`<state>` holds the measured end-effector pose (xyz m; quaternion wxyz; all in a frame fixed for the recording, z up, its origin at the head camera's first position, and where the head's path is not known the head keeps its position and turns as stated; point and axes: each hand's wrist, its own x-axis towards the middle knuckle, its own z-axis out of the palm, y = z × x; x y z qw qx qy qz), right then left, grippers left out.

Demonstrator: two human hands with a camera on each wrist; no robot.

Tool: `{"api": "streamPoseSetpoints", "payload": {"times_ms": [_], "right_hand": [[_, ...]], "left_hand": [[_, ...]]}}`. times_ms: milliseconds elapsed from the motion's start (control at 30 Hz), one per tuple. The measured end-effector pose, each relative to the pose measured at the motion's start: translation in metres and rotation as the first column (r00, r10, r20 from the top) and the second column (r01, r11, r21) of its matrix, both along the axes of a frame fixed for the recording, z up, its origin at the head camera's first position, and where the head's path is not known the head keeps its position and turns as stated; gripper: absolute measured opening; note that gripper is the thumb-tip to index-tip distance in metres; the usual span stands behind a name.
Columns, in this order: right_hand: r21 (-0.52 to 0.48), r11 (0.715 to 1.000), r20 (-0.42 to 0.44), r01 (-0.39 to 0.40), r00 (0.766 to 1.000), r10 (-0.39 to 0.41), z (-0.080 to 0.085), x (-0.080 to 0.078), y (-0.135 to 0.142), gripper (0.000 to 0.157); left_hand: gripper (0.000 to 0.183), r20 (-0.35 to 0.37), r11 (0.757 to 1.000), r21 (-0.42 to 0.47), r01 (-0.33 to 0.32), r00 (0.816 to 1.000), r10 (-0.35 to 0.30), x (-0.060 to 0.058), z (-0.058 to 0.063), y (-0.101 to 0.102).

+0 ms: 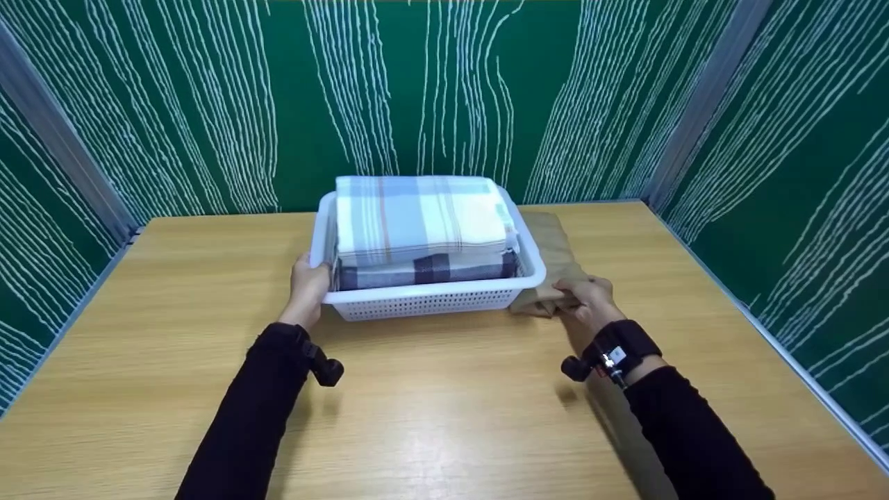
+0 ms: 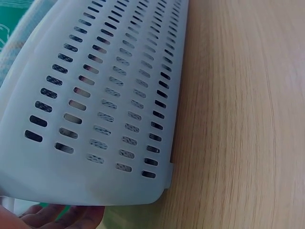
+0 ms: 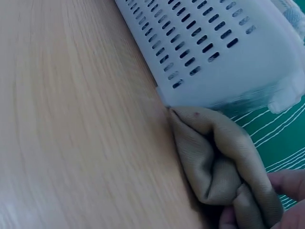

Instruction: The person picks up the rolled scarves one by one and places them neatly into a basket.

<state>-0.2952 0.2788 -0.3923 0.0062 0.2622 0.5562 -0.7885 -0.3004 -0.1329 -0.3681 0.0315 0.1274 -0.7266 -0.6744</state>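
Observation:
A white slotted plastic basket [image 1: 430,305] stands toward the back of the table. In it, a folded light plaid cloth [image 1: 417,215] with blue and orange stripes lies on top of a dark checked cloth [image 1: 396,276]. My left hand [image 1: 308,286] grips the basket's left rim, and its fingers [image 2: 64,217] show below the basket end in the left wrist view. Against the basket's right side lies a folded tan cloth [image 1: 552,253]. Its near edge, bunched in folds in the right wrist view, is pinched by my right hand [image 1: 590,298].
The pale wooden table [image 1: 417,417] reaches back to a green wall [image 1: 292,104] with white streaky lines. Green side panels and grey metal posts [image 1: 701,104] border it. Each wrist carries a black strap with a small camera [image 1: 326,367].

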Motion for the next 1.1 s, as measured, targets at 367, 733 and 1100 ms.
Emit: {"api": "streamPoseSetpoints", "payload": {"times_ms": [367,733,1100], "right_hand": [[0.014,0.999,-0.006,0.042,0.999,-0.041,-0.006,0.006,0.007,0.057],[-0.044,0.998,-0.006,-0.042,0.999,0.042,-0.005,0.031,0.022,0.039],[0.0,0.997,0.016,-0.073,0.997,0.073,-0.007,0.048,0.024,0.091]], "left_hand": [[0.042,-0.002,1.0,-0.001,0.011,1.0,-0.011,0.002,0.002,0.0],[0.044,-0.016,1.0,-0.014,0.005,1.0,-0.005,0.001,-0.001,-0.001],[0.043,-0.057,1.0,-0.016,0.016,0.998,-0.017,0.0,-0.002,-0.001]]}}
